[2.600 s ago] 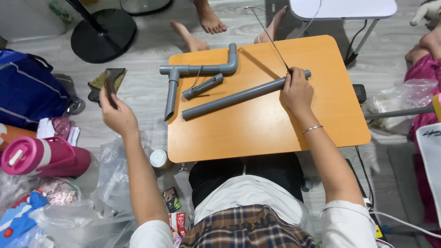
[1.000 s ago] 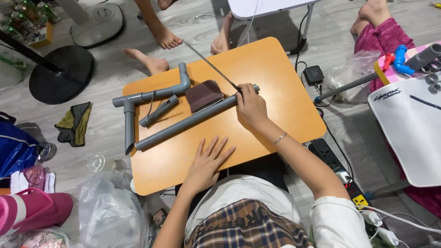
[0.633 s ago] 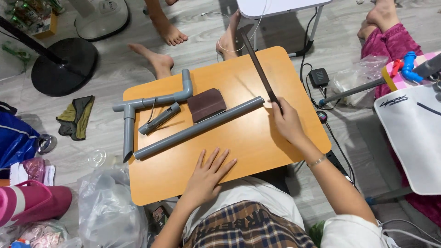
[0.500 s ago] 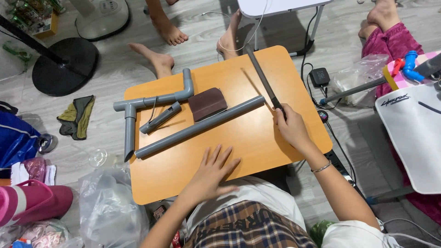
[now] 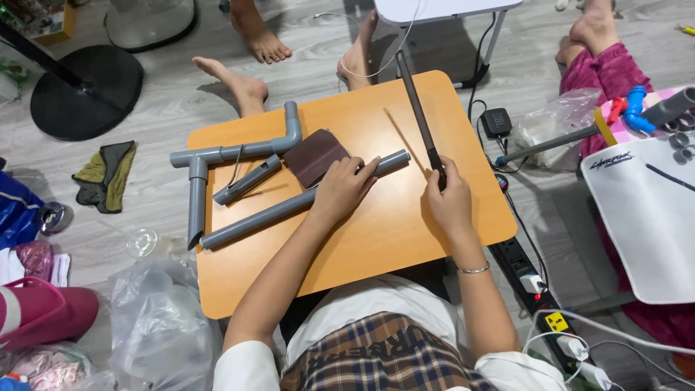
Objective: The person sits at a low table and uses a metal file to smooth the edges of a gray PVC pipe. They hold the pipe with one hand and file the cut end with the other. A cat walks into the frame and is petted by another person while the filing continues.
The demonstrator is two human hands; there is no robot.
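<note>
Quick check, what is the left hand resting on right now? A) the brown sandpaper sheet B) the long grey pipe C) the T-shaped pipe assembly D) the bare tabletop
B: the left hand lies across the long grey pipe, beside the brown sandpaper sheet, while the right hand grips the hacksaw blade.

Bare tabletop (image 5: 376, 246) before pipes (image 5: 289, 206)

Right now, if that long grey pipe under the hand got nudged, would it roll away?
Probably: the long grey pipe is round and lies on a smooth table. It looks stiff and likely light. The left hand resting on it likely steadies it.
</note>
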